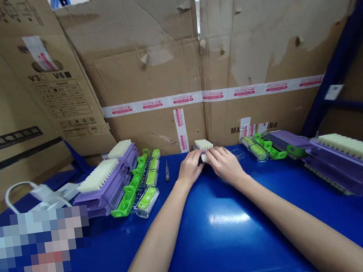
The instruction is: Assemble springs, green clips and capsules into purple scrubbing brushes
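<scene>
left hand (191, 169) and right hand (224, 163) are holding the bristled block (203, 144) in curled fingers (215, 154), probably to steady it, while green strips (128, 201) are lying either side, likely for easy reach

Brush block (204, 144): lower part hidden behind left hand (190, 169) and right hand (224, 162); grip details obscured. White piece (204, 157) between hands: too small to identify. Clear tray (238, 154): partly covered by right hand. Both forearms (158, 237): cut by bottom edge. Brush stack (360, 148): cropped by right edge. Pixelated patch (46, 252), lower left: whatever lies beneath masked. Printed grid (64, 98) on left carton (85, 140): blurred, entries illegible.
</scene>
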